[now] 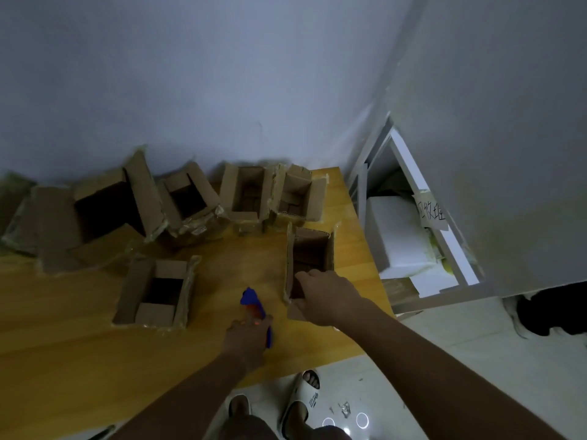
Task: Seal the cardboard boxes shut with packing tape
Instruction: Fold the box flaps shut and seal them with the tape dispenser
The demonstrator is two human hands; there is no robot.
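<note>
Boxes stood open on the tabletop [95,350]. Right hand [324,296] gripped the near flap of one box [309,258], fingers curled over its edge. Left hand [246,338] lay on the blue tape dispenser [254,304] just left of that box, fingers wrapped round its handle. Another box [155,290] sat farther left.

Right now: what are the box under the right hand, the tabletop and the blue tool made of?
Box: plain brown corrugated cardboard, matte, by its thin bent flaps. Tabletop: looks like wood or wood-look laminate, yellowish, faint grain, slight sheen; can't tell which. Blue tool: probably moulded plastic, blue with an orange part; too blurred to be sure.
</note>
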